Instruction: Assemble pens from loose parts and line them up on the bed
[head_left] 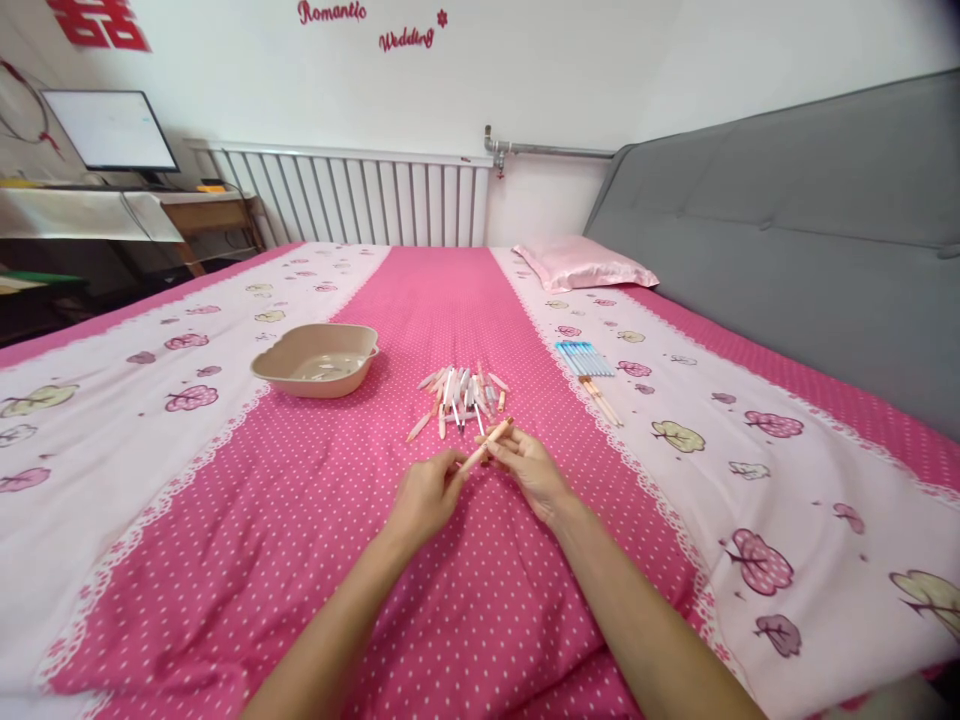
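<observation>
Both of my hands meet over the pink dotted bedspread. My left hand and my right hand pinch the two ends of one peach-coloured pen, which lies slanted between them. Just beyond the fingers lies a loose pile of pens and pen parts, peach and white. To the right, a neat row of blue-capped pens lies on the sheet, with a few peach pens beside it.
A beige plastic bowl sits to the left of the pile. A pink pillow lies at the head of the bed by a grey padded headboard. A radiator and a desk with a monitor stand behind.
</observation>
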